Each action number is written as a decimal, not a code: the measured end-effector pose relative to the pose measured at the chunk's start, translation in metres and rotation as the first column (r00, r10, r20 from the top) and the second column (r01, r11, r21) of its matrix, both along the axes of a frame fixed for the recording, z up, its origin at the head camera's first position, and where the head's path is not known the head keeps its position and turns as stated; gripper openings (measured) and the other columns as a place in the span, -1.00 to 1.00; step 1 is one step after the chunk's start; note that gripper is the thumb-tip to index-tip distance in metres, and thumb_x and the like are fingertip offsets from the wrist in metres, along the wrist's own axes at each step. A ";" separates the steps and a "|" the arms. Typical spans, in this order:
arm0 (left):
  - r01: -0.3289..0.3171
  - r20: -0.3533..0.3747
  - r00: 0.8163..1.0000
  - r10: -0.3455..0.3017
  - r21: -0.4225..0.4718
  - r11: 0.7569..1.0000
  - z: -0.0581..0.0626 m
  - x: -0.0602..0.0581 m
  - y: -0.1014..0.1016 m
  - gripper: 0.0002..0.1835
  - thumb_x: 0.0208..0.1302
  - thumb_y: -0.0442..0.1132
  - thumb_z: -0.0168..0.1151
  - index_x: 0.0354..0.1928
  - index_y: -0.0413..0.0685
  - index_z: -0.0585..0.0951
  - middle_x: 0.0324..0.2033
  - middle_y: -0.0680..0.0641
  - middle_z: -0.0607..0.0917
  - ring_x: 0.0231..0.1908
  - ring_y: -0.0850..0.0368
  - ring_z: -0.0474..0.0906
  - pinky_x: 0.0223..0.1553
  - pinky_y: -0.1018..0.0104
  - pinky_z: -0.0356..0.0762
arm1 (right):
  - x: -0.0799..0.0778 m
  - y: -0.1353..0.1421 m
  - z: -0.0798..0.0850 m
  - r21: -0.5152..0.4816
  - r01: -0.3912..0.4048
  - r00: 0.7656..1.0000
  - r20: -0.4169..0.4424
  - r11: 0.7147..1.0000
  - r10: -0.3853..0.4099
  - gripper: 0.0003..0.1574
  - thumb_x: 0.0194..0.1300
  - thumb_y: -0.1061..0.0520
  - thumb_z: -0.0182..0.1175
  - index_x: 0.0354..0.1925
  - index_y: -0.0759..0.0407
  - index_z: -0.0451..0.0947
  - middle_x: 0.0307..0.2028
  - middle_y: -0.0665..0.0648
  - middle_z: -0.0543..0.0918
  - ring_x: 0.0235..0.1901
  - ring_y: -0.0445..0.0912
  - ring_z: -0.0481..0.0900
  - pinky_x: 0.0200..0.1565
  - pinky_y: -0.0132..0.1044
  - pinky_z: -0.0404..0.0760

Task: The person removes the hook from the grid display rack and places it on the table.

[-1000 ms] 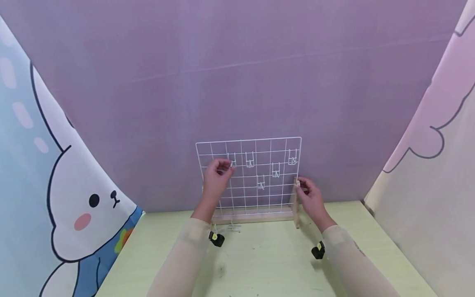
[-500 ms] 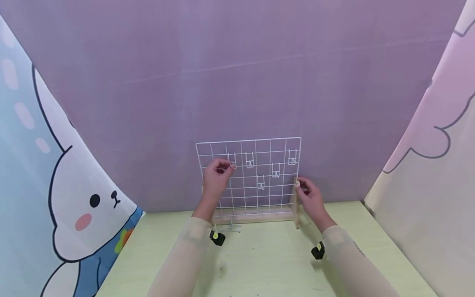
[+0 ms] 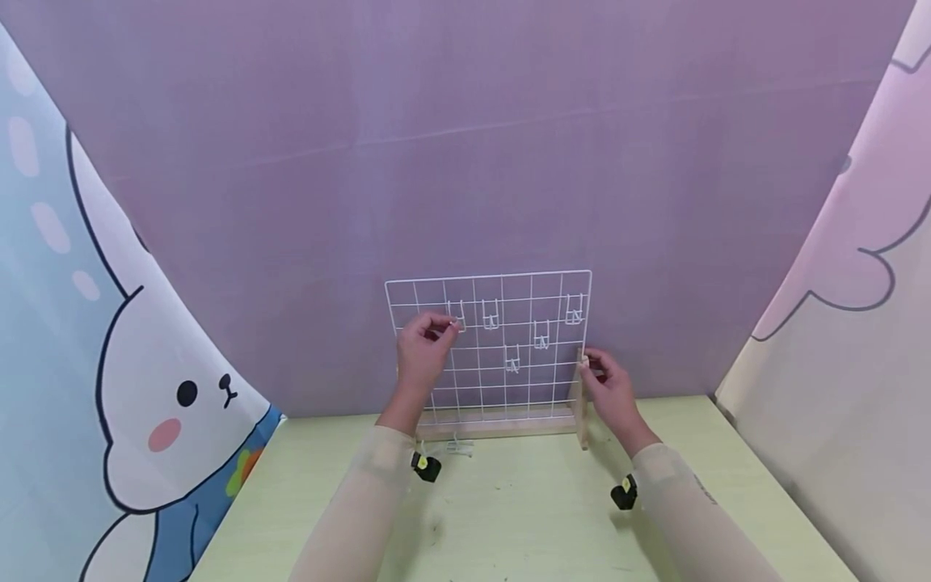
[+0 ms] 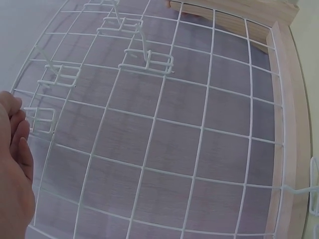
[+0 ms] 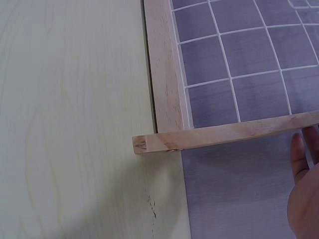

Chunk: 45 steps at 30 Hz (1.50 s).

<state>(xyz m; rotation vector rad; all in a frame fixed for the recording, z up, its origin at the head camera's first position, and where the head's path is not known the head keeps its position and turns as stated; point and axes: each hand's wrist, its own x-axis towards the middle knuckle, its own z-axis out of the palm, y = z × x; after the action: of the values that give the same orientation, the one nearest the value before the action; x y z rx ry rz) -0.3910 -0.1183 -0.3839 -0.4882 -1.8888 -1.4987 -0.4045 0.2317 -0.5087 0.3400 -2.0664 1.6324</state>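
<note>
My left hand (image 3: 424, 347) pinches a white wire hook (image 3: 457, 309) at the upper left of a white wire grid panel (image 3: 480, 388). In the left wrist view that hook (image 4: 41, 120) sits against the grid, its front end hidden by the fingers. Several like hooks hang on the panel to its right, among them one hook (image 3: 490, 315) close by and a lower hook (image 3: 512, 360). My right hand (image 3: 609, 388) holds the right upright (image 3: 581, 408) of the wooden stand near its top, thumb in front. In the right wrist view its fingers reach behind this upright (image 5: 224, 137).
The stand's wooden base bar (image 3: 502, 427) lies along the back of the pale green table (image 3: 524, 501). Loose white hooks (image 3: 460, 447) lie before its left end. A purple cloth (image 3: 465, 162) hangs behind, with printed curtains (image 3: 174, 388) at the sides.
My left fingertips have shifted very slightly at the hook, covering more of its tip. My right hand stays on the upright, and the panel has not moved.
</note>
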 end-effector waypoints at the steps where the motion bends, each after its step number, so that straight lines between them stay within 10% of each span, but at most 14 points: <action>1: -0.007 -0.015 1.000 0.007 -0.002 1.000 0.000 0.000 0.000 -0.96 0.41 -0.35 0.50 -0.21 -0.13 0.79 -0.26 -0.04 0.82 -0.36 0.05 0.63 -0.35 0.38 0.62 | 0.000 0.000 -0.001 -0.004 -0.002 1.000 -0.002 1.000 0.002 -0.57 0.66 0.25 0.24 0.38 0.32 0.57 0.13 0.42 0.69 -0.02 -0.08 0.62 -0.09 -0.50 0.65; 24: -0.027 -0.179 0.983 0.033 0.037 0.999 0.008 0.004 0.002 -0.90 0.34 -0.46 0.57 -0.32 -0.20 0.80 -0.31 -0.14 0.83 -0.41 0.13 0.58 -0.37 0.48 0.56 | 0.004 0.000 -0.002 -0.005 -0.006 1.000 0.007 1.000 0.006 -0.60 0.65 0.21 0.27 0.35 0.25 0.59 0.11 0.37 0.70 -0.03 -0.07 0.63 -0.08 -0.45 0.69; 35: -0.017 -0.208 0.978 0.024 0.037 0.999 0.023 0.040 0.007 -0.88 0.26 -0.61 0.50 -0.36 -0.40 0.72 -0.39 -0.29 0.76 -0.43 0.20 0.52 -0.36 0.50 0.50 | 0.003 0.000 -0.001 -0.003 -0.012 1.000 0.011 1.000 0.012 -0.59 0.65 0.22 0.27 0.36 0.25 0.59 0.13 0.36 0.70 -0.03 -0.09 0.63 -0.08 -0.46 0.69; 45: -0.011 -0.194 0.981 0.010 -0.005 1.000 -0.003 0.020 -0.006 -0.87 0.27 -0.54 0.57 -0.34 -0.25 0.78 -0.35 -0.20 0.81 -0.42 0.17 0.55 -0.36 0.53 0.51 | 0.001 0.000 0.001 -0.013 0.001 1.000 0.005 1.000 -0.001 -0.58 0.65 0.26 0.25 0.37 0.32 0.57 0.15 0.42 0.69 -0.05 -0.16 0.60 -0.11 -0.52 0.65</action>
<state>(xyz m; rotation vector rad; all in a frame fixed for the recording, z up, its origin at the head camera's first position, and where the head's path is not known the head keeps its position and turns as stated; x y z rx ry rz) -0.3714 -0.1239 -0.3868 -0.6032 -1.7420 -1.3862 -0.4037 0.2313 -0.5081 0.3314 -2.0582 1.6471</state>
